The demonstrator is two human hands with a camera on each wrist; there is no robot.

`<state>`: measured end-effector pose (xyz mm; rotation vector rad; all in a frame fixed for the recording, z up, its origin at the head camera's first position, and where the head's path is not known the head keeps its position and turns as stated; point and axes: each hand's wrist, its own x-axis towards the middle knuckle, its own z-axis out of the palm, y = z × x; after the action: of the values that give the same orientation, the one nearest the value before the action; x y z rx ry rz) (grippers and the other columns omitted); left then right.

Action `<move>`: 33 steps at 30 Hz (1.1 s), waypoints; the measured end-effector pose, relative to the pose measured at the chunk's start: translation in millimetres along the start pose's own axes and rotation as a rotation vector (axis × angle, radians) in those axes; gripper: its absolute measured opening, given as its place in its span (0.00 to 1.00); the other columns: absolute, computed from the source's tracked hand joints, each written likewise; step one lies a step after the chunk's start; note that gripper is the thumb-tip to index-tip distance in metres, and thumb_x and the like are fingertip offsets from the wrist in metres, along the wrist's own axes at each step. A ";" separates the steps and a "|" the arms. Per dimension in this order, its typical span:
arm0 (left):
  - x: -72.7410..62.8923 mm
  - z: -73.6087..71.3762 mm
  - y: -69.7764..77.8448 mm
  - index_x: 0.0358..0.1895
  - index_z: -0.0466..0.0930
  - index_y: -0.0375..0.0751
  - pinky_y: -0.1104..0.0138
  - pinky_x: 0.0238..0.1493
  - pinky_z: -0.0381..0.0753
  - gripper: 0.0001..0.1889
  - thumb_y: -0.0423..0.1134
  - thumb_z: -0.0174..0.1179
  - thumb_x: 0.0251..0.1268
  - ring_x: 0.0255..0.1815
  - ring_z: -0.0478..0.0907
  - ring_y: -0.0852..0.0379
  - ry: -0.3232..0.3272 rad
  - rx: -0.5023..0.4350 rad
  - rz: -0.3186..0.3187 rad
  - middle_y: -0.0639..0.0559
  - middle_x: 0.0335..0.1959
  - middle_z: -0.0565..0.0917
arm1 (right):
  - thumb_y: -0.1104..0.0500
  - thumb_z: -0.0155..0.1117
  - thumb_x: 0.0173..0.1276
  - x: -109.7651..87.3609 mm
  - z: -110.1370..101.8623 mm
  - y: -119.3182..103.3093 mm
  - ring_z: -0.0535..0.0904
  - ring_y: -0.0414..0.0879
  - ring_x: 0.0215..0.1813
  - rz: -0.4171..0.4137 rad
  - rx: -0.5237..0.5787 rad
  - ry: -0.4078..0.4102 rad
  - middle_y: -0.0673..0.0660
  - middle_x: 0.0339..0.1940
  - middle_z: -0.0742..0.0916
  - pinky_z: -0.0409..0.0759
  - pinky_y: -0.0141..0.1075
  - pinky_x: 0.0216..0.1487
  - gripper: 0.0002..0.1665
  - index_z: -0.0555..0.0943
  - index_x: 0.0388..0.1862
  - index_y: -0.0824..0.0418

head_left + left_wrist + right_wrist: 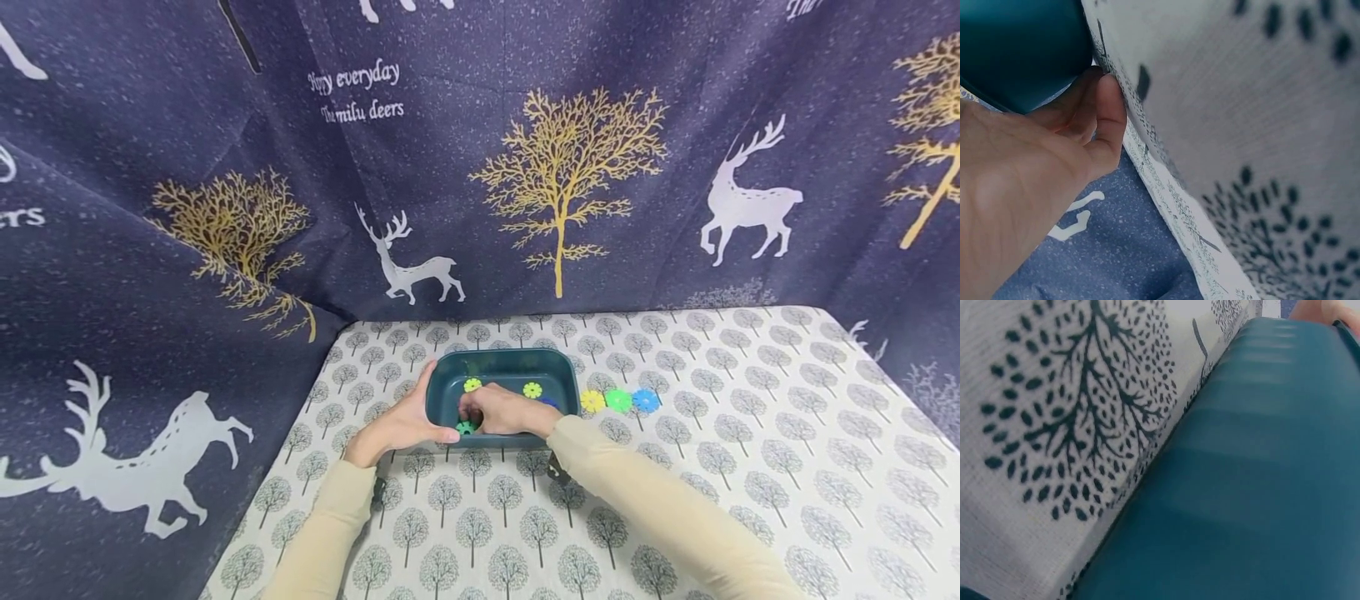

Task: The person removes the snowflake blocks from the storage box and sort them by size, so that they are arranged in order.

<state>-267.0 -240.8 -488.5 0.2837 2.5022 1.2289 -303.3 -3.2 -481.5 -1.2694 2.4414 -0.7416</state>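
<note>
So the biggest thing around me was the navy backdrop (pixel 435 167), deer and gold trees printed all over it, hanging behind and down the left of where I worked. Next down was the tree-print tablecloth (pixel 750 467), pale, its far edge running right up to the backdrop. Lots of room to my right and toward me, less on the left side, and only a strip of cloth between the bin and that far edge.

My cream sleeves (pixel 660 500) came in from the near side. The teal plastic bin (pixel 517 360) sat flat on the cloth, closer to the left table edge than the right one. My left hand (pixel 401 423) was on its near left corner, thumb and forefinger spread wide, thumb at the near rim, forefinger along the left end. My right hand (pixel 506 410) was down inside, between the rims, fingers bent toward a dark green snowflake disc (pixel 466 428) in that same corner. Honestly can't tell if they were pinching it.

Also in the bin: two lime discs (pixel 532 389) and a blue piece (pixel 551 402) partly hidden by my wrist. Just outside the right end, a yellow disc (pixel 592 402), a bright green disc (pixel 618 401) and a light blue disc (pixel 645 401) lay in a row, edge to edge.
</note>
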 end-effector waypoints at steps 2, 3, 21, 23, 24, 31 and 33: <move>-0.2 -0.2 0.0 0.91 0.24 0.49 0.32 0.88 0.56 0.77 0.49 0.84 0.56 0.91 0.50 0.28 -0.001 0.005 0.003 0.27 0.91 0.48 | 0.72 0.76 0.66 -1.1 -1.2 0.9 0.79 0.35 0.34 -0.001 0.012 -0.010 0.53 0.35 0.90 0.83 0.30 0.44 0.12 0.86 0.43 0.59; -0.3 -0.2 0.0 0.91 0.24 0.49 0.32 0.88 0.56 0.76 0.50 0.84 0.56 0.91 0.50 0.27 -0.001 0.008 0.005 0.27 0.90 0.48 | 0.70 0.77 0.67 -1.3 -1.6 1.3 0.80 0.35 0.35 -0.001 0.018 -0.013 0.53 0.35 0.90 0.84 0.31 0.45 0.11 0.86 0.43 0.59; -2.4 0.3 2.4 0.91 0.24 0.48 0.32 0.89 0.53 0.76 0.49 0.84 0.57 0.92 0.47 0.28 0.001 0.011 0.007 0.29 0.92 0.44 | 0.71 0.71 0.72 -3.3 -5.1 4.1 0.80 0.35 0.35 0.037 0.086 -0.104 0.55 0.39 0.92 0.85 0.31 0.47 0.24 0.88 0.64 0.59; -2.4 0.4 2.6 0.91 0.24 0.49 0.32 0.89 0.53 0.76 0.49 0.84 0.57 0.92 0.47 0.28 0.002 0.016 0.003 0.29 0.92 0.44 | 0.73 0.70 0.71 -4.2 -6.5 3.0 0.80 0.35 0.35 0.043 0.106 -0.113 0.55 0.39 0.92 0.84 0.31 0.46 0.24 0.88 0.65 0.60; -2.3 0.5 2.6 0.91 0.24 0.50 0.32 0.89 0.52 0.76 0.49 0.84 0.57 0.92 0.47 0.28 0.003 0.018 0.002 0.29 0.92 0.44 | 0.73 0.70 0.71 -4.7 -6.9 2.1 0.80 0.35 0.35 0.046 0.113 -0.114 0.55 0.38 0.92 0.84 0.30 0.46 0.25 0.88 0.65 0.61; -2.3 0.2 1.5 0.91 0.24 0.52 0.31 0.88 0.54 0.76 0.51 0.84 0.57 0.91 0.48 0.28 0.006 0.034 -0.012 0.30 0.92 0.44 | 0.75 0.71 0.69 -4.7 -6.7 0.5 0.83 0.36 0.37 0.089 0.124 -0.107 0.53 0.38 0.92 0.88 0.34 0.51 0.24 0.88 0.62 0.61; -2.4 0.4 1.4 0.91 0.24 0.51 0.32 0.88 0.54 0.76 0.50 0.84 0.57 0.91 0.48 0.28 0.005 0.030 -0.004 0.30 0.92 0.44 | 0.75 0.71 0.69 -4.2 -5.3 1.6 0.83 0.37 0.37 0.105 0.120 -0.096 0.52 0.37 0.92 0.89 0.35 0.52 0.24 0.89 0.61 0.60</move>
<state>-264.6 -240.5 -487.2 0.2832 2.5259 1.1933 -304.5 2.7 -478.0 -1.0982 2.3298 -0.7679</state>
